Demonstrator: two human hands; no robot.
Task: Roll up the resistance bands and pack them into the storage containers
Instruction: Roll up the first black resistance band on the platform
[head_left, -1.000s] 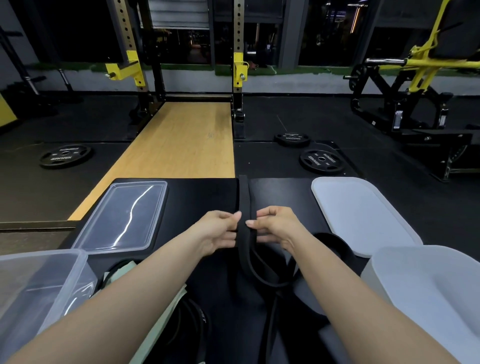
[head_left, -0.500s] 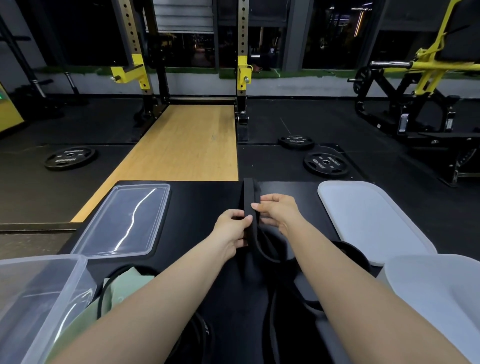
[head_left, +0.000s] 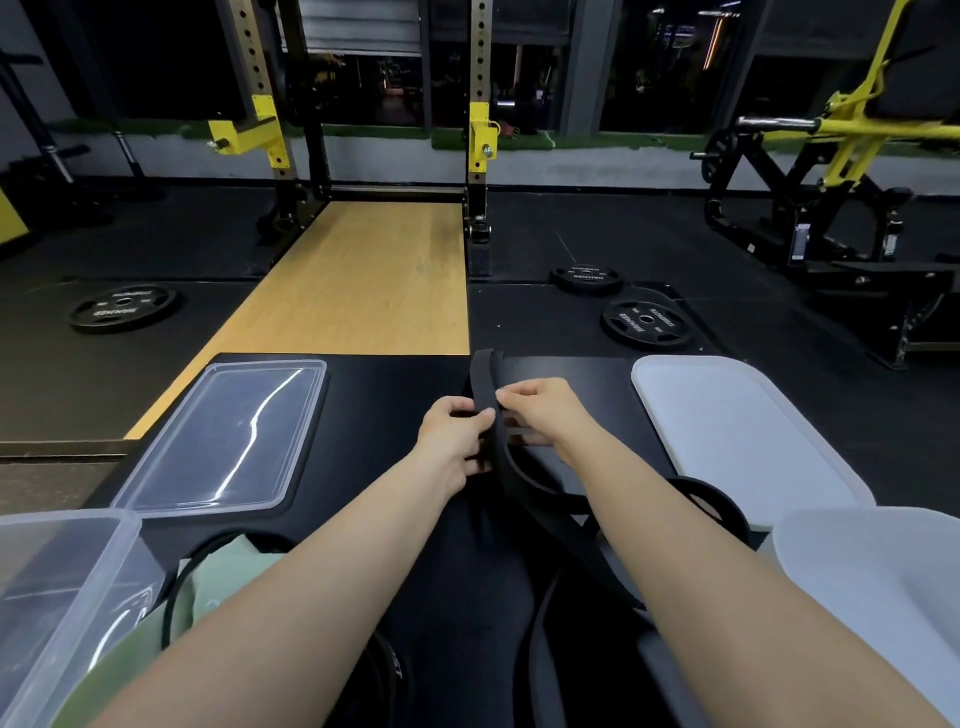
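Resistance band (head_left: 488, 387), black and flat, is held up at the middle of the black table (head_left: 395, 384), its doubled end standing upright between both hands and its lower loop trailing back toward the person across the table top. Largest items first: the table is seen spanning the near frame, set on dark gym floor with a wooden platform (head_left: 363, 280) beyond it. A frosted white container (head_left: 883, 597) is seen at the near right, with its white lid (head_left: 737, 431) lying flat just beyond it on the table. A clear plastic container (head_left: 57, 587) is seen at the near left edge, and its clear lid (head_left: 223, 436) lies flat farther out on the left of the table. A pale green band (head_left: 218, 577) lies beside the clear container, with a thin black loop over it. More black bands (head_left: 717, 506) are seen near the white lid, partly hidden by the right forearm. Three weight plates lie on the floor, one far left (head_left: 124, 307), two at right (head_left: 647, 321). The left hand (head_left: 457, 436) is curled, grasping the band between thumb and fingers. The right hand (head_left: 540, 410) is curled too, pinching the same band from the other side, fingertips touching it just above the left thumb.
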